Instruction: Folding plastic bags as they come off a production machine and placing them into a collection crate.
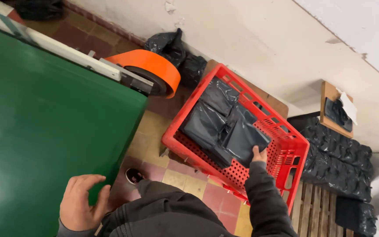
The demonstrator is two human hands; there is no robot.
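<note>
My right hand [258, 155] reaches into a red plastic crate [286, 147] and grips the edge of a flat black plastic-wrapped package [244, 138]. Two more black packages [205, 120] lie in the crate beside it. My left hand [80, 202] rests with fingers spread on the edge of a green conveyor belt [44, 131] and holds nothing. Dark sleeves cover both arms.
An orange guard [154, 66] covers the belt's end roller. Black bags [176, 52] lie against the white wall. A stack of black packages [338, 158] sits on a wooden pallet [314, 210] at the right. The floor has red and yellow tiles [154, 153].
</note>
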